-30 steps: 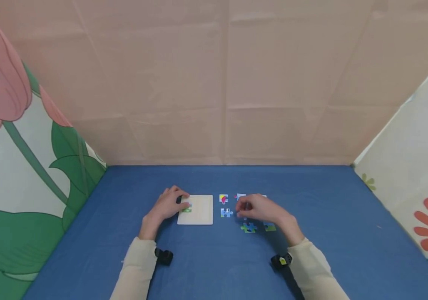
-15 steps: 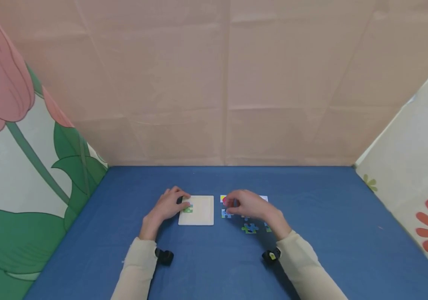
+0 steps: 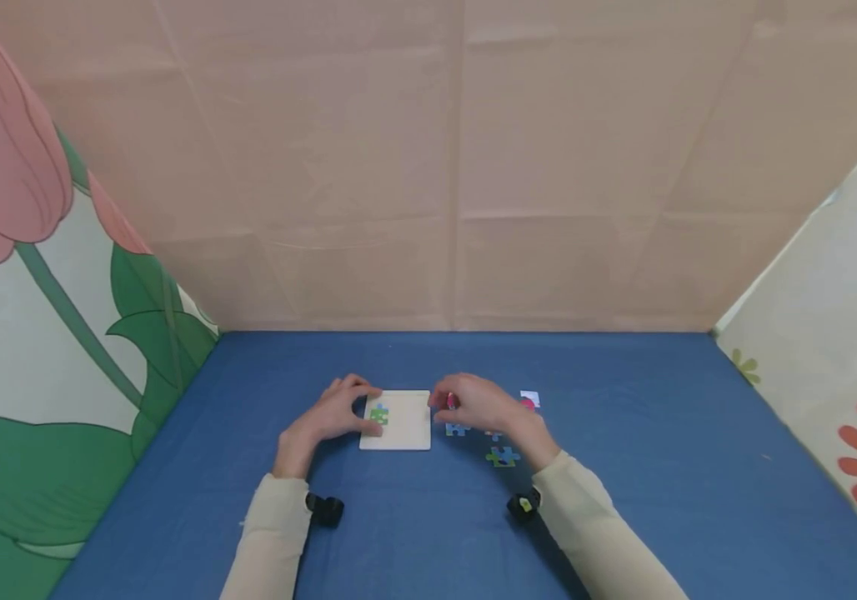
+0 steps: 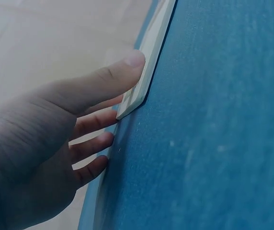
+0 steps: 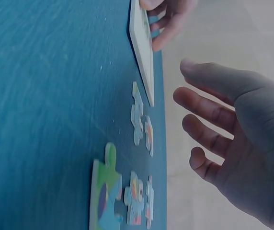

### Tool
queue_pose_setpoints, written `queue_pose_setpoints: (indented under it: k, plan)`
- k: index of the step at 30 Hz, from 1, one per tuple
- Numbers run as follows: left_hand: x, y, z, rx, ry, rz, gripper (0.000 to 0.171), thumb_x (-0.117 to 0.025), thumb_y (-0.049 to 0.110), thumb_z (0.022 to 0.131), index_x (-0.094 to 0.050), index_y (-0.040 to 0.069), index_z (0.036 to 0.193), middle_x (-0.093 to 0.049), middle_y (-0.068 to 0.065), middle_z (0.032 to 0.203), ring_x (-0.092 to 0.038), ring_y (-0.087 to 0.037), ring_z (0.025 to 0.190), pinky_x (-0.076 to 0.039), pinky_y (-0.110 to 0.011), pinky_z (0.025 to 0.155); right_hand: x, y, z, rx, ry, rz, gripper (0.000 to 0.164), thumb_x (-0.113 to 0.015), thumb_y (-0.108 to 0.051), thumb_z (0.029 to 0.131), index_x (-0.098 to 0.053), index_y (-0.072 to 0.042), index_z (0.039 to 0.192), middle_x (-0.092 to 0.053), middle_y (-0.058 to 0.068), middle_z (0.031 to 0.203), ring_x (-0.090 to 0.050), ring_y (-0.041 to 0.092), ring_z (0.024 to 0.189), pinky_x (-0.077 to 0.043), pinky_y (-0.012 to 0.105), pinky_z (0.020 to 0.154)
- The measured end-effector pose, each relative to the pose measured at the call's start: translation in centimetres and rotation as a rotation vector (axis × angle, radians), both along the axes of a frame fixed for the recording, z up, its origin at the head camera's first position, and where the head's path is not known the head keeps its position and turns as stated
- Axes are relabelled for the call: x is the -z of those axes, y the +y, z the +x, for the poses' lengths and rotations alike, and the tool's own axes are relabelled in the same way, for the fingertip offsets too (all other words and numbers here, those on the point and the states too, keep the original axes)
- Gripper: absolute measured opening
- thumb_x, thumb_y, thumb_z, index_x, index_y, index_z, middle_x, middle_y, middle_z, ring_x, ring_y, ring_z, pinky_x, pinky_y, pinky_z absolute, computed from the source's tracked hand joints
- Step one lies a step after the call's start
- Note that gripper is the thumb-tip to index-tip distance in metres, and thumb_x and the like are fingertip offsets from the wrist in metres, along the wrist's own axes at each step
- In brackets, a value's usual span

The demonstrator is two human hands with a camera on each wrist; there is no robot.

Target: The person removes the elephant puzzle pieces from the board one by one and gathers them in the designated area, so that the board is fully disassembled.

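A pale square puzzle board (image 3: 408, 425) lies on the blue table with one green-and-blue jigsaw piece (image 3: 379, 414) at its left. My left hand (image 3: 329, 412) is at the board's left side, its thumb resting on the board and its other fingers by the far left edge. Just right of the board, my right hand (image 3: 477, 402) hovers over loose jigsaw pieces; in the right wrist view its fingers are loosely bent with nothing visible between them. Beneath it lie a blue piece (image 3: 457, 430) and a piece with orange (image 5: 149, 136).
Farther right are a white-and-pink piece (image 3: 529, 399) and a blue-green piece (image 3: 503, 456). The right forearm hides part of that area. A beige backdrop (image 3: 451, 208) rises behind the blue table (image 3: 413, 533), with flower-printed sheets on both sides.
My right hand has moved left across the loose pieces toward the board. My left thumb has slid nearer the front, uncovering the piece on the board. The board stays put.
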State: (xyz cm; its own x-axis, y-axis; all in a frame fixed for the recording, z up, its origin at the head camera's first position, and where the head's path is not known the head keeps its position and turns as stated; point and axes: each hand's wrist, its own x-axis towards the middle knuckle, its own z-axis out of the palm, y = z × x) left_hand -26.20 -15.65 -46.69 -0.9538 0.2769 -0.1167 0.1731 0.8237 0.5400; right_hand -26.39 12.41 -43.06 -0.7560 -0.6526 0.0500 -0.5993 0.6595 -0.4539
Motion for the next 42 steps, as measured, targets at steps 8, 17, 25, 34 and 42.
queue_pose_setpoints:
  k: [8,17,25,34,42]
  plan:
    - [0.1,0.0,0.0,-0.007,-0.001,-0.008,0.074,-0.085,0.05,0.073,-0.06,0.023,0.138,-0.05,-0.003,0.138,-0.041,-0.026,0.128,-0.038,-0.055,0.106,0.2,-1.7,-0.3,-0.013,0.003,-0.005,0.018,-0.072,-0.022,0.091,-0.073,-0.015,0.108,-0.068,-0.004,0.094,-0.063,0.016,0.085,-0.05,0.031,0.074]
    - [0.2,-0.1,-0.3,-0.001,0.008,-0.01,0.073,-0.085,0.05,0.073,-0.061,0.023,0.137,-0.051,-0.003,0.136,-0.041,-0.026,0.127,-0.038,-0.055,0.106,0.4,-3.9,-0.8,-0.005,0.0,0.007,0.023,-0.072,-0.023,0.091,-0.072,-0.015,0.113,-0.068,0.0,0.098,-0.056,0.011,0.08,-0.048,0.029,0.069]
    - [0.2,-0.2,-0.2,0.012,0.003,-0.012,0.074,-0.085,0.05,0.072,-0.061,0.024,0.137,-0.05,-0.002,0.136,-0.041,-0.027,0.127,-0.037,-0.055,0.106,1.1,-5.6,-1.2,-0.014,-0.029,0.009,0.025,-0.073,-0.024,0.091,-0.072,-0.015,0.114,-0.068,0.001,0.1,-0.056,0.013,0.083,-0.048,0.028,0.07]
    - [0.3,-0.2,-0.3,0.008,0.014,-0.012,0.074,-0.085,0.05,0.072,-0.061,0.024,0.136,-0.05,-0.002,0.137,-0.04,-0.026,0.129,-0.038,-0.053,0.107,2.2,-6.9,-1.7,-0.005,-0.008,0.02,0.029,-0.075,-0.027,0.089,-0.071,-0.016,0.116,-0.066,-0.002,0.096,-0.055,0.01,0.081,-0.046,0.027,0.071]
    - [0.3,-0.3,-0.2,0.042,0.029,-0.018,0.074,-0.084,0.052,0.072,-0.061,0.021,0.136,-0.05,-0.003,0.137,-0.041,-0.027,0.128,-0.039,-0.055,0.105,2.9,-7.6,-1.9,-0.012,-0.003,0.017,0.036,-0.074,-0.029,0.09,-0.069,-0.017,0.123,-0.059,-0.003,0.089,-0.051,0.009,0.073,-0.041,0.024,0.063]
